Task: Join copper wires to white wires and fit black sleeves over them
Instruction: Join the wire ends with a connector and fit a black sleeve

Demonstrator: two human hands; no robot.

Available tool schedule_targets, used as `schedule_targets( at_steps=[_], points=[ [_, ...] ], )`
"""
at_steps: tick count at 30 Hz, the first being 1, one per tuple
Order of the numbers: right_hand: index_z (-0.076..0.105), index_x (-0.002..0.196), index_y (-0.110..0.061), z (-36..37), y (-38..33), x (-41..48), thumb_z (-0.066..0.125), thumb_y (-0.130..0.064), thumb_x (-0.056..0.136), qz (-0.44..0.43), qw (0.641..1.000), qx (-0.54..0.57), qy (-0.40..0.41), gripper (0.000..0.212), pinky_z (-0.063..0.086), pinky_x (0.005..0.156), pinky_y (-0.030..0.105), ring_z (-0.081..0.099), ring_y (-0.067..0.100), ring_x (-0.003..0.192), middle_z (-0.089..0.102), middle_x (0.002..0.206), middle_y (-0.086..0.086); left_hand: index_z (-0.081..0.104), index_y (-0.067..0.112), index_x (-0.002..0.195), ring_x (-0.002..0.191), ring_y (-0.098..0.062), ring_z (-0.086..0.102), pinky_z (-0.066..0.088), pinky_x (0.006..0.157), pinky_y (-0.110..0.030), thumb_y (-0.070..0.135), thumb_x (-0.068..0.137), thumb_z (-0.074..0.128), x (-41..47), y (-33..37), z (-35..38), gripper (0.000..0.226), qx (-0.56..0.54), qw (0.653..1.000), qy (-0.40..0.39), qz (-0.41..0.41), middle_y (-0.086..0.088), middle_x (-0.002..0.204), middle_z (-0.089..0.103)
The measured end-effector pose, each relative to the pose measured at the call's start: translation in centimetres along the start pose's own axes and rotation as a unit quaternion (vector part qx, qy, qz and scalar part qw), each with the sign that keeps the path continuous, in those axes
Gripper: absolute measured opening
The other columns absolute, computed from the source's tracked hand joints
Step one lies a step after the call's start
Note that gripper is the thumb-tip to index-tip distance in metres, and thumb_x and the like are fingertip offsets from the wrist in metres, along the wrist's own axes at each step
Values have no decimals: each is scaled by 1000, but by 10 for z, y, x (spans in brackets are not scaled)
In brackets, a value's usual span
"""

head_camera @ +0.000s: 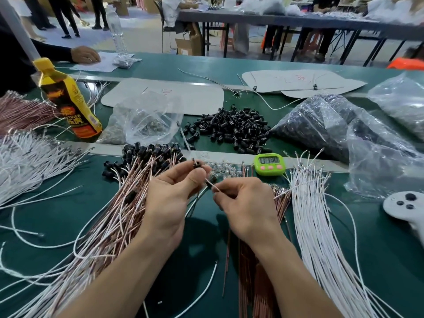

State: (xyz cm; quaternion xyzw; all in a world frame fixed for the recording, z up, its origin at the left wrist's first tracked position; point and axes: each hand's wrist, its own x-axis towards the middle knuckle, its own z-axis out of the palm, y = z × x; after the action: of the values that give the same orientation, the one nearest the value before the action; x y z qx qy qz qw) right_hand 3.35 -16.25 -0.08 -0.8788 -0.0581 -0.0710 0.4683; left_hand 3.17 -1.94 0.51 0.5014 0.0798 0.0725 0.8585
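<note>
Pinching a black sleeve (195,163) between thumb and fingertips of the left hand (171,198), raised just left of the green timer (269,164). Pinching a thin white wire (214,188) near its end with thumb and forefinger of the right hand (243,203), below and left of the timer; wire tip pointed up and left, toward the left hand, with a small dark piece on it, too small to tell exactly. Hands close together, not touching. Left of the timer, under the left hand, a big pile of joined wires (114,221), copper and white together, many with black caps at the far end. Behind the timer, a loose heap of black sleeves (231,129) on the green table (378,249). Right of the timer, a bundle of white wires (321,226) laid side by side. Below the timer, under the right forearm, copper wires (250,278). Behind and right of the timer, clear plastic bags (321,125) with dark parts inside. Far left of the timer, a yellow bottle (68,102), tilted a little
</note>
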Motion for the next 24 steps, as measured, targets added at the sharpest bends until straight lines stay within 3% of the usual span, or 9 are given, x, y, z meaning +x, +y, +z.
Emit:
schedule_targets(
  at_steps=[6, 10, 12, 15, 17, 21, 24],
  points=[
    [77, 79, -19, -12, 11, 6, 73, -16, 86, -5, 988, -149, 42, 9, 54, 63, 36, 64, 22, 63, 70, 63, 0, 74, 9, 90, 83, -12, 76, 57, 70, -17, 14, 65, 77, 2, 9, -5, 26, -13, 1000, 21, 17, -6, 87, 79],
    [77, 83, -23, -13, 5, 5, 68, -17, 84, 23, 965, -258, 34, 10, 44, 61, 31, 55, 32, 65, 68, 66, 2, 75, 10, 88, 82, -13, 75, 57, 70, -17, 14, 67, 77, 0, 10, -3, 22, -18, 999, 20, 27, -7, 86, 79],
    [77, 89, -26, -10, 5, 3, 68, -19, 85, 25, 959, -283, 27, 12, 43, 66, 31, 62, 32, 75, 71, 72, 0, 77, 12, 85, 83, -14, 75, 57, 71, -18, 14, 67, 77, 0, 11, -4, 18, -20, 999, 14, 29, -7, 87, 79],
    [77, 114, -33, -5, 3, -1, 76, -22, 86, -13, 990, -144, 5, 30, 53, 97, 29, 68, 14, 104, 78, 106, -12, 81, 14, 78, 83, -14, 76, 57, 72, -18, 10, 66, 77, 0, 10, -3, 14, -12, 999, -2, 34, -7, 87, 79],
    [77, 117, -32, 0, -1, -2, 79, -29, 86, -28, 999, 15, -20, 31, 55, 95, 24, 69, -3, 101, 77, 107, -19, 82, 13, 78, 81, -14, 75, 58, 73, -20, 6, 66, 75, -1, 8, -1, 15, 4, 999, -23, 38, -9, 85, 79],
    [82, 95, -26, 10, -4, -1, 78, -26, 90, -27, 979, 199, -30, 6, 62, 79, 40, 76, 17, 85, 80, 85, -10, 81, 6, 85, 82, -18, 75, 58, 75, -22, 4, 64, 76, -5, 5, 1, 21, 43, 997, -55, 29, -12, 88, 79],
    [83, 88, -26, 10, -5, -2, 80, -12, 89, -15, 962, 272, -23, 14, 63, 82, 45, 78, 28, 88, 81, 84, -1, 82, 9, 85, 84, -16, 75, 58, 75, -20, 4, 66, 77, -6, 7, 1, 21, 65, 995, -63, 36, -11, 91, 79]
  ],
)
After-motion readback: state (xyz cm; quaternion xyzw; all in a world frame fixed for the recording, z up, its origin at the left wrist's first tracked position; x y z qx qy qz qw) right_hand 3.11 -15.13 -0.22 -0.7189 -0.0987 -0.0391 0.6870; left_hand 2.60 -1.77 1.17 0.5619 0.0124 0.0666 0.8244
